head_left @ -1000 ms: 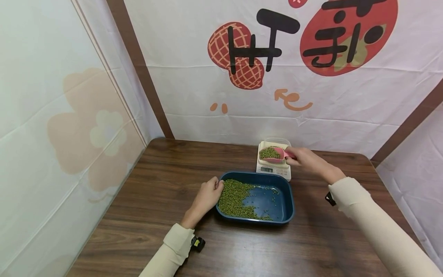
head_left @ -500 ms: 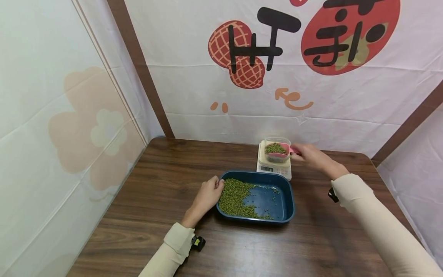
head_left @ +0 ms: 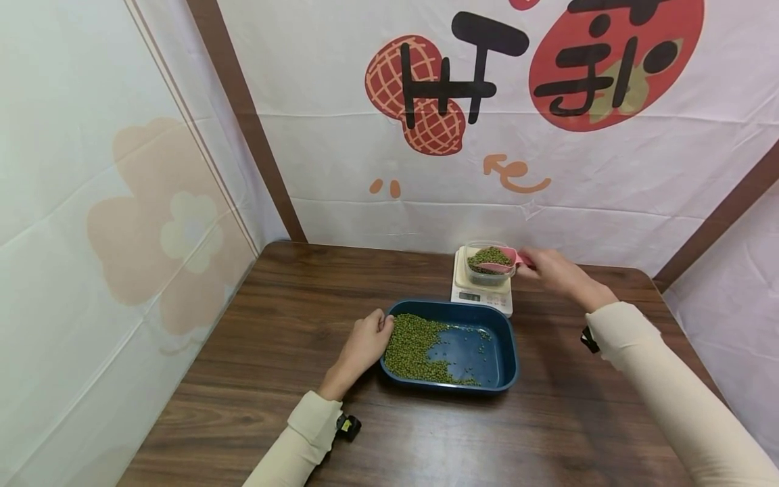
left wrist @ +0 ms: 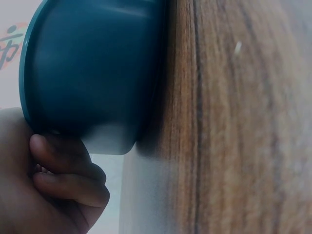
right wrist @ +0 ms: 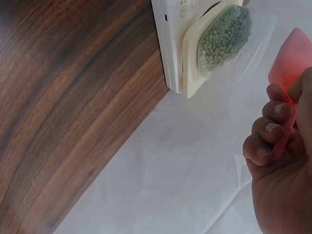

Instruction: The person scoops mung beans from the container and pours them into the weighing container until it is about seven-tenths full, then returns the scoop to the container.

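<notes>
Our left hand (head_left: 363, 345) is gripping the blue tray (head_left: 471, 358) before the scale (head_left: 491, 299); our right hand (head_left: 550, 270) is holding the pink scoop (right wrist: 292, 58) above the scale; tipping hastily, we could be spilling beans (head_left: 491, 256).

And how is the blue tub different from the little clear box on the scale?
Color: the blue tub is dark blue, but the clear box is see-through.
Size: the blue tub is wide and long, while the clear box is much smaller.
Place: the blue tub sits on the table; the clear box stands on the scale.
Both have small green beans inside.
</notes>
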{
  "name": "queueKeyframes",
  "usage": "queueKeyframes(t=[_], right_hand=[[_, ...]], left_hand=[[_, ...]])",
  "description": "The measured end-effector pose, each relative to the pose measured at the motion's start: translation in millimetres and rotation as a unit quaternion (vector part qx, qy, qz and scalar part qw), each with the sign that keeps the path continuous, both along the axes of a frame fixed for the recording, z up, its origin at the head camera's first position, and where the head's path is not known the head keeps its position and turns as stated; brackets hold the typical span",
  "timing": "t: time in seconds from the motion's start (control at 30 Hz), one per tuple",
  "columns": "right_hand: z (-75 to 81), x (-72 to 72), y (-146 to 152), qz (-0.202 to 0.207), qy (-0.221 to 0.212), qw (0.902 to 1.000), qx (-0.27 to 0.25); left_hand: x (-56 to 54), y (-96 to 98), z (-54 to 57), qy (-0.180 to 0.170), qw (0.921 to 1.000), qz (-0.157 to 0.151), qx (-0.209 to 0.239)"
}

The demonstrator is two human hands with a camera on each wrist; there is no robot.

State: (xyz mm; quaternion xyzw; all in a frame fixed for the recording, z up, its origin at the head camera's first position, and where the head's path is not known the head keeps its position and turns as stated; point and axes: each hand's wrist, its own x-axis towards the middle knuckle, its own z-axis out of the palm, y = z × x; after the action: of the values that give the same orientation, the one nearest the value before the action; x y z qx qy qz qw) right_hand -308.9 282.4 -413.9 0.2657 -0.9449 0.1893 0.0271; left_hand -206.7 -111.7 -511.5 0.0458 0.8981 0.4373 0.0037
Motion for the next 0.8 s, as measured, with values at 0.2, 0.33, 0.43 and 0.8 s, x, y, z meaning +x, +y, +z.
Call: queueKeyframes(t=[0.2,0.33,0.43,0.8], right_hand=[[0.7,-1.8,4.6,-0.020,-0.012,0.9996,0.014],[1.0,-2.9,8.4,-0.037,-0.011,0.9990,0.025],[1.3,-2.5,9.1,-0.043,-0.009,0.9985,0.032],[1.4,-0.2,9.2,-0.051,-0.018,0.9976,0.043]], left_hand=[[0.4,-0.1,0.3,0.001,1.0000,-0.003,0.000],[-0.1,-0.2,-0.3,0.000,1.0000,-0.002,-0.001],[-0.3,-0.4,-0.6,0.001,1.0000,0.001,-0.004],[-0.3,-1.0,-1.8,0.007,1.0000,-0.002,-0.001]])
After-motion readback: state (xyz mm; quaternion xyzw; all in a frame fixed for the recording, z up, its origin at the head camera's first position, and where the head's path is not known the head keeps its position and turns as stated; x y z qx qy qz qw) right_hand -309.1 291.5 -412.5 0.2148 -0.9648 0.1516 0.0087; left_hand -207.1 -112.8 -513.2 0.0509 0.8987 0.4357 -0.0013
